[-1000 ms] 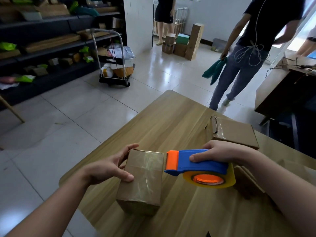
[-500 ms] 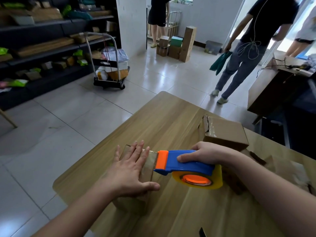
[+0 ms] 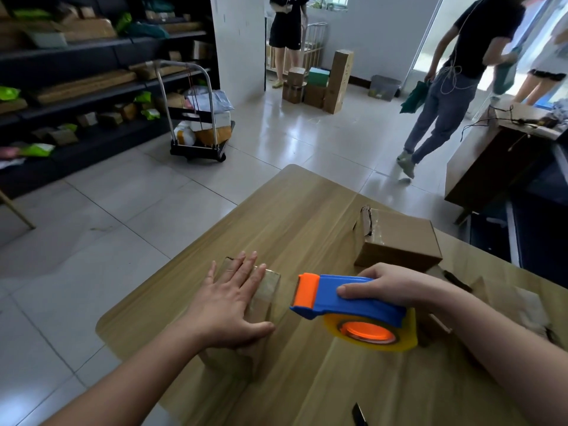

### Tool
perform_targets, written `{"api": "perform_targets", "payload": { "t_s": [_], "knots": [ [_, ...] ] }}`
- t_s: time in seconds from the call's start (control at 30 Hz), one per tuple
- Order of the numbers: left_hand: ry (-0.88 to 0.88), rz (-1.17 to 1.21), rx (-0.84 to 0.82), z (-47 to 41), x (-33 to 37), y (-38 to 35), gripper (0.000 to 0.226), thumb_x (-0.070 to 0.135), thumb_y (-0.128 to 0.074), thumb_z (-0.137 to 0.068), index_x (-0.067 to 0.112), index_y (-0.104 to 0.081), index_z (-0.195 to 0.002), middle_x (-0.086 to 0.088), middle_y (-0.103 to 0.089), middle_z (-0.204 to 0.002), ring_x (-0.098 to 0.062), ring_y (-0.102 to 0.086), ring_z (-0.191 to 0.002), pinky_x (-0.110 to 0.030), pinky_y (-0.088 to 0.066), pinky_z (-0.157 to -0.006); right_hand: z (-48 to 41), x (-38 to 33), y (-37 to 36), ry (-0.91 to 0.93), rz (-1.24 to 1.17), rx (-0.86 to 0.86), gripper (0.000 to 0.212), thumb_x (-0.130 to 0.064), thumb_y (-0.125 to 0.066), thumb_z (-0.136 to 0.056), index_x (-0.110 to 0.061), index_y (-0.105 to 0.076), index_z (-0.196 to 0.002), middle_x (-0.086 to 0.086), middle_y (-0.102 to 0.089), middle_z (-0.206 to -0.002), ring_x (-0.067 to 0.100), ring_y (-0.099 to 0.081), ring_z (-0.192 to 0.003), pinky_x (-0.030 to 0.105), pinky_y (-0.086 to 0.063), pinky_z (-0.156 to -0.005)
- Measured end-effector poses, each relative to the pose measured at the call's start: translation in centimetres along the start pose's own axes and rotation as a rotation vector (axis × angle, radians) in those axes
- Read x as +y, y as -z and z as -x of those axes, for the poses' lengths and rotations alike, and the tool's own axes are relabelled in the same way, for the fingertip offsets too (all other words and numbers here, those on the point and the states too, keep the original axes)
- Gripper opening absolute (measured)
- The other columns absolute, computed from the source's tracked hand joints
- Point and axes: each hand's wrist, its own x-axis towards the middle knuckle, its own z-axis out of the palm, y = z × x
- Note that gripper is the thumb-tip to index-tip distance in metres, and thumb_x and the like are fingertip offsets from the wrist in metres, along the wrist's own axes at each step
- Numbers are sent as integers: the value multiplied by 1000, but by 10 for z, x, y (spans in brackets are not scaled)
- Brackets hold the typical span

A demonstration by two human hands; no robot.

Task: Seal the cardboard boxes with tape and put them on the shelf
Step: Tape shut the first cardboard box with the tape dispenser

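On the table: we see a wooden tabletop (image 3: 307,216) with a small tape-wrapped cardboard box (image 3: 264,290) near its front-left corner.
Left hand: our left hand (image 3: 227,305) lies flat and open on top of that box, fingers spread, covering most of the lid.
Right hand: our right hand (image 3: 387,284) is wrapped round the blue and orange tape dispenser (image 3: 347,305), held just right of the box, apart from it; its yellowish tape roll (image 3: 372,333) hangs low over the table.
Second box: a larger cardboard box (image 3: 399,238) sits behind the dispenser, its left end torn and taped.
Right edge: what may be flattened cardboard (image 3: 510,302) lies past our right wrist; it is too blurred to be sure.
Shelf: dark shelving (image 3: 92,96) stands far left across the tiled floor, already carrying parcels.
In between: a loaded hand trolley (image 3: 199,124) stands before the shelving.
Beyond: stacked cartons (image 3: 322,84) by the far wall, a walking person (image 3: 451,81) at right, and a dark desk (image 3: 498,161).
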Motion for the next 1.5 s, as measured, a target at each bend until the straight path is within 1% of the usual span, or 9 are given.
{"api": "perform_targets", "payload": {
  "t_s": [0.1, 0.23, 0.6, 0.73, 0.9, 1.1, 1.2, 1.3, 1.5],
  "knots": [
    [4, -3, 1, -1, 0, -1, 111, 89, -15, -59, 34, 24, -146, 9, 38, -151, -11, 34, -138, -48, 16, -116, -6, -21, -6, -102, 92, 48, 71, -78, -64, -68, -18, -66, -106, 0, -69, -98, 15, -66, -87, 30, -53, -80],
    [5, -5, 4, -1, 1, -1, 111, 89, -13, -58, 34, 24, -147, 9, 37, -152, -12, 33, -139, -49, 16, -116, -14, -56, -12, -130, 264, 69, 55, -70, -60, -81, -15, -59, -91, 2, -61, -91, 17, -56, -77, 27, -41, -63],
    [5, -6, 11, -1, 0, -3, 110, 88, -13, -60, 32, 21, -149, 9, 31, -154, -12, 33, -139, -50, 16, -116, -30, -78, -54, -111, 681, 116, 33, -47, -50, -90, -17, -62, -97, 4, -61, -93, 23, -59, -88, 33, -49, -83],
    [16, 21, -6, 0, -1, -2, 110, 89, -16, -60, 33, 21, -148, 11, 31, -154, -11, 34, -139, -52, 13, -116, -48, -36, -77, -198, 536, 152, 39, -57, -52, -88, -19, -57, -80, -4, -57, -75, 12, -54, -67, 25, -43, -61],
    [31, 55, -14, 0, 1, -2, 105, 83, -35, -75, 33, 20, -149, 12, 30, -154, -10, 32, -140, -56, 5, -117, -51, -4, -62, -167, 417, 273, 51, -70, -51, -84, -20, -51, -73, -5, -55, -72, 13, -54, -68, 24, -40, -57],
    [49, 110, -13, 2, 1, -1, 112, 86, -26, -61, 34, 16, -150, 11, 24, -158, -5, 31, -136, -53, -1, -117, -47, 11, -55, -49, 220, 356, 56, -73, -52, -83, -19, -62, -91, -1, -67, -85, 16, -65, -77, 32, -55, -71],
    [75, 150, 7, 3, 4, 2, 111, 83, -42, -68, 34, 13, -151, 12, 21, -158, -8, 25, -142, -50, -3, -118, -38, 17, -59, 1, 227, 401, 47, -69, -54, -85, -23, -57, -91, -5, -62, -82, 12, -60, -74, 27, -50, -67],
    [99, 192, 38, 3, 9, 2, 118, 88, -33, -54, 36, 8, -152, 12, 15, -160, -8, 19, -145, -49, -8, -118, -27, 35, -70, 7, 192, 417, 40, -65, -57, -86, -25, -55, -94, -6, -61, -82, 9, -56, -70, 20, -43, -62],
    [119, 207, 71, 0, 15, 4, 106, 75, -54, -75, 33, 4, -152, 10, 11, -160, -11, 12, -147, -50, -13, -118, -15, 89, -101, -51, 280, 486, 44, -64, -57, -85, -26, -58, -106, -6, -62, -93, 13, -59, -84, 30, -51, -77]
  ]
}}
